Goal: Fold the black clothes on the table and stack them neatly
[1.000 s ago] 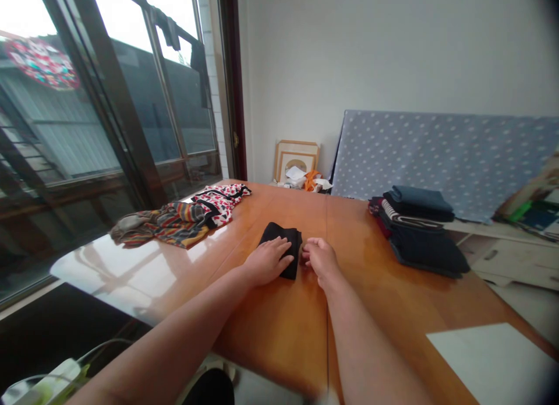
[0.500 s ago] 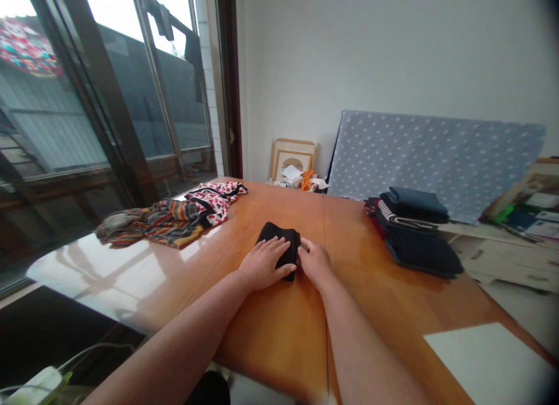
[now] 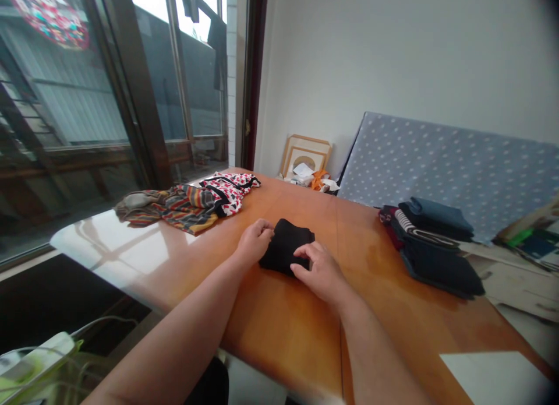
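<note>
A folded black garment (image 3: 288,242) lies flat on the wooden table (image 3: 279,312) in front of me; its exact kind cannot be told. My left hand (image 3: 254,242) is at its left edge, fingers curled and pinched together on the border of the cloth. At the right edge is my right hand (image 3: 321,271), thumb and fingers apart, fingertips over the top of the fabric.
To the left lie a striped garment (image 3: 186,207) and a red, white and black patterned one (image 3: 227,192), both loose. A stack of folded clothes (image 3: 437,236) stands at the right. White paper (image 3: 489,373) rests near the front right corner.
My left hand has moved from flat on top of the black garment to its left edge. My right hand has spread its fingers over the right side. The view has shifted left.
</note>
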A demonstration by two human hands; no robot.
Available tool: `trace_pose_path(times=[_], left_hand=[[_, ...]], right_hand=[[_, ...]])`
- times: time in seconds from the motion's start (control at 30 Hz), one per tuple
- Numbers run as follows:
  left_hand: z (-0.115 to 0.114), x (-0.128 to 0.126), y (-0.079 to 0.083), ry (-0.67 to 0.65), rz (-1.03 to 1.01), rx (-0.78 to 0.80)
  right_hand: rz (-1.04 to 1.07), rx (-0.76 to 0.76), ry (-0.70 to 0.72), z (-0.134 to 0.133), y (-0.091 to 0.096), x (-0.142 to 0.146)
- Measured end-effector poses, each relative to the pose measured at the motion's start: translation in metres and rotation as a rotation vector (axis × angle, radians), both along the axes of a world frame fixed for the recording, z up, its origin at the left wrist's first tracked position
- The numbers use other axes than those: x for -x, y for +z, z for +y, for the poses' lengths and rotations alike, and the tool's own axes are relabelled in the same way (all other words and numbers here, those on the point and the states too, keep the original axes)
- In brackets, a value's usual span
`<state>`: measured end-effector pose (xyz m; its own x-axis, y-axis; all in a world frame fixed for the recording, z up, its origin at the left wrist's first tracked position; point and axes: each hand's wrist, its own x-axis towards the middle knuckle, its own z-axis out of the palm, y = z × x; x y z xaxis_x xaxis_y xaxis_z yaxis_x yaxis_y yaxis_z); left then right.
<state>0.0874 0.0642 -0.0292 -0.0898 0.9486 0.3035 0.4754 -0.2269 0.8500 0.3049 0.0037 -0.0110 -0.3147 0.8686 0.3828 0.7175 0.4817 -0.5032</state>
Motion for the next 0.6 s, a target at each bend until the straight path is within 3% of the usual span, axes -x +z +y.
trace_pose_path(times=[0.13,0.33,0.6], left_hand=[[-0.01,0.003,0.009,-0.178,0.072,0.065],[-0.032,0.009,0.028,-0.507,0.367,-0.071],[-0.024,0.008,0.019,-0.523,0.591,-0.137]], right_hand=[[-0.105,0.031,0.041,-0.001,-0.003,-0.006],[-0.091,-0.005,0.013,-0.003,-0.002,-0.004],[-0.034,-0.135,-0.051,-0.005,0.007,0.0]])
